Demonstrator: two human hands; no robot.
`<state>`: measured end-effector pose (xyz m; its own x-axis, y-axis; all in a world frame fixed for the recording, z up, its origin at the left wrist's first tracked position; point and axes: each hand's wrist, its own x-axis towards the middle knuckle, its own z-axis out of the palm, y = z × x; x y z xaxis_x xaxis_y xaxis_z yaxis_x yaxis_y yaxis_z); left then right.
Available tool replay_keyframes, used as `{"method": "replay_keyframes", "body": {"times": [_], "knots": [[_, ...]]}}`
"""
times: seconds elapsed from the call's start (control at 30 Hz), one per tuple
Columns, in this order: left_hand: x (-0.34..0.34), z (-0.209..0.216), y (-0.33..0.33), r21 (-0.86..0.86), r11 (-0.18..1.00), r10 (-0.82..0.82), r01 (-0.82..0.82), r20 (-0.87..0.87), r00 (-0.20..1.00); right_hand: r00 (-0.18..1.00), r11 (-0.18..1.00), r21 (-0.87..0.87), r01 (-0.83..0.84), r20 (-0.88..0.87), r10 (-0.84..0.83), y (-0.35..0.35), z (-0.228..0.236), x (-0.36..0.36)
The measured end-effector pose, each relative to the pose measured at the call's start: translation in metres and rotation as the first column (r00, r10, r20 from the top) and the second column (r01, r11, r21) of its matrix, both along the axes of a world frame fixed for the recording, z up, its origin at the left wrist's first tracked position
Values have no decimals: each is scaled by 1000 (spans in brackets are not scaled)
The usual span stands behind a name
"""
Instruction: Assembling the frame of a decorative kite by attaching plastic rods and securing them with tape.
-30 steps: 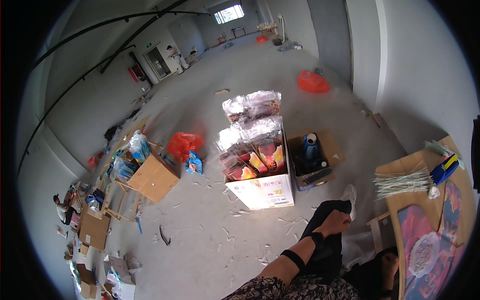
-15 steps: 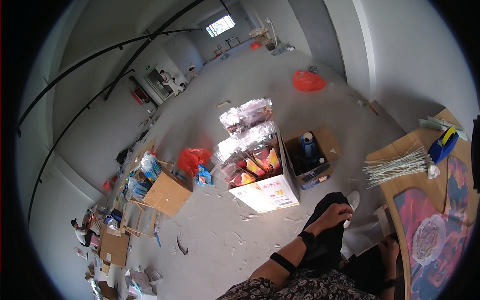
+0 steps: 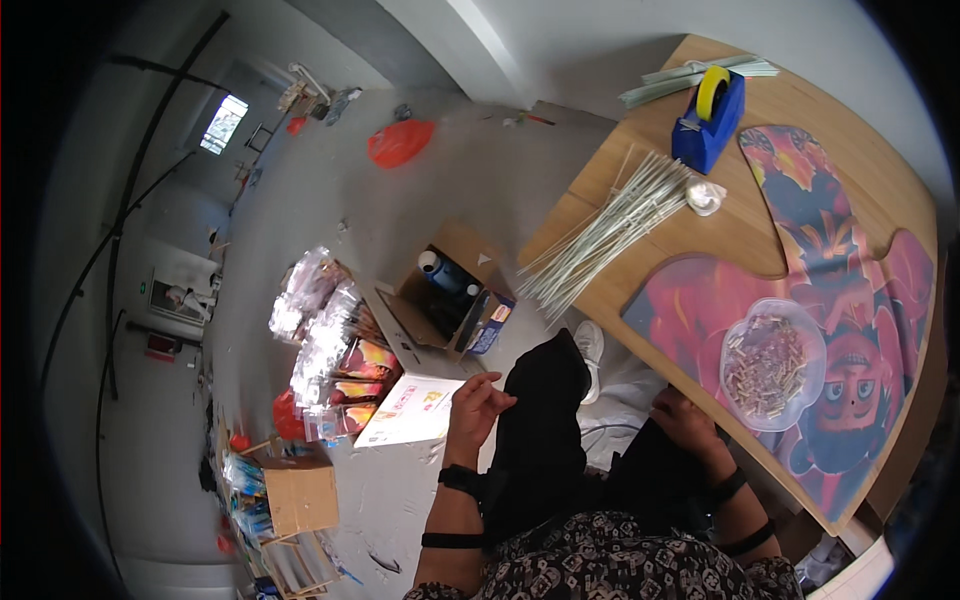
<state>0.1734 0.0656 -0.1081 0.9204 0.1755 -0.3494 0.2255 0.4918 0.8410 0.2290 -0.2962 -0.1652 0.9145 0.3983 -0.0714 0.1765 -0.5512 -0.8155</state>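
Note:
My left hand (image 3: 478, 408) hovers above my left thigh, its fingers loosely bent and a little apart, with nothing seen in it. Close to the table's edge, my right hand (image 3: 688, 422) is over my right knee; its bent fingers lie in shadow, so their grip is unclear. On the wooden table (image 3: 590, 195) lie printed cut-out boards (image 3: 850, 280) with a cartoon face. A clear plastic bowl (image 3: 733, 385) of small pale pieces stands on them. Beside these are a bundle of thin pale sticks (image 3: 610, 235) and a blue tape dispenser (image 3: 708, 125) with yellow tape.
Left of my legs stands a white carton (image 3: 415, 408) full of shiny wrapped packages (image 3: 330, 340). Behind it, an open brown box (image 3: 470, 245) holds dark bottles. A red plastic bag (image 3: 400, 143) lies farther off. Another brown carton (image 3: 302, 495) is at lower left.
The view has swung right, bringing the table farther in and the cartons leftward. My left hand has shifted left from above my knee; more of my right hand and arm shows beside the table.

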Motion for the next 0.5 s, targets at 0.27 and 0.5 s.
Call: {"method": "replay_keyframes", "body": {"times": [0.27,0.5], "knots": [[29,-20,-15,432,852,422,-295,-234,876,998,996,-83,-14,60,19,-13,-1,-9],[125,21,-54,904,287,145,-318,287,947,956,943,-318,-92,237,173,-14,4,-2]]}}
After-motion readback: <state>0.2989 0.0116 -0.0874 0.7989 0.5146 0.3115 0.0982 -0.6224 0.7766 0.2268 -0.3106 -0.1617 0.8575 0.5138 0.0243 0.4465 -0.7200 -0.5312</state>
